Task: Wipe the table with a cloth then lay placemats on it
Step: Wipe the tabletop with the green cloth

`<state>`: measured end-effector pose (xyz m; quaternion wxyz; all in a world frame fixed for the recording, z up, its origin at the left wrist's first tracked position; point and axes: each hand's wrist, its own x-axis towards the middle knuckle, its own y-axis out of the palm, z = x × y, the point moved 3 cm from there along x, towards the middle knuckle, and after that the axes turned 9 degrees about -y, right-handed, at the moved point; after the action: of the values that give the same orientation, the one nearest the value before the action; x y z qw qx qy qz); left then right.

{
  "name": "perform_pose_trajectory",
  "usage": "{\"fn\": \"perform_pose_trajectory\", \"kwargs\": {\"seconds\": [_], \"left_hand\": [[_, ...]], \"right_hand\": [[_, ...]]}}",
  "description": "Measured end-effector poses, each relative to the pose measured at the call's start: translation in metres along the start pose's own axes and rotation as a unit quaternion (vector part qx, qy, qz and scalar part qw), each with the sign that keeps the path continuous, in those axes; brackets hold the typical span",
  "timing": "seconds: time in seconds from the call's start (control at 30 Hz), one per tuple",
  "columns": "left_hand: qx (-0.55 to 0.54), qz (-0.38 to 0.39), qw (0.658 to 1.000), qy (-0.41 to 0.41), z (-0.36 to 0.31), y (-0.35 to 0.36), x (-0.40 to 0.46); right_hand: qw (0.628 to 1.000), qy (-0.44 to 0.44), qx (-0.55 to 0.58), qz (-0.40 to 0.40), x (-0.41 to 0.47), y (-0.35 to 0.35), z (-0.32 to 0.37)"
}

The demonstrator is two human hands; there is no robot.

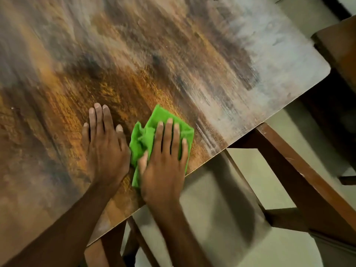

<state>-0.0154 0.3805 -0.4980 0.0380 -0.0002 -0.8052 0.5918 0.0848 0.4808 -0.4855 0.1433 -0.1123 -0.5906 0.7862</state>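
Note:
A wooden table [154,64] with a mottled brown, orange and grey top fills most of the view. A crumpled bright green cloth [148,135] lies on it close to the near edge. My right hand [165,160] presses flat on the cloth, fingers spread across it. My left hand [105,143] rests flat on the bare tabletop just left of the cloth, fingers straight and close together, holding nothing. No placemats are in view.
The table's near edge runs diagonally from lower left to a rounded corner [325,68] at the right. Brown wooden legs and braces [292,166] show below it over a pale floor [240,174]. Another piece of wooden furniture [341,53] stands at the far right.

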Motion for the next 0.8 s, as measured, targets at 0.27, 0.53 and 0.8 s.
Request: {"fn": "perform_pose_trajectory", "kwargs": {"seconds": [0.27, 0.53, 0.8], "left_hand": [[0.026, 0.001, 1.0, 0.01, 0.001, 0.004, -0.002], [0.077, 0.027, 0.996, 0.021, 0.0, 0.004, -0.002], [0.091, 0.05, 0.994, 0.024, -0.004, 0.001, 0.0]], "right_hand": [[0.997, -0.062, -0.042, 0.0, 0.057, -0.012, -0.075], [0.955, -0.275, -0.075, 0.084, 0.22, -0.025, -0.062], [0.95, -0.282, -0.078, 0.109, 0.093, -0.054, -0.135]]}}
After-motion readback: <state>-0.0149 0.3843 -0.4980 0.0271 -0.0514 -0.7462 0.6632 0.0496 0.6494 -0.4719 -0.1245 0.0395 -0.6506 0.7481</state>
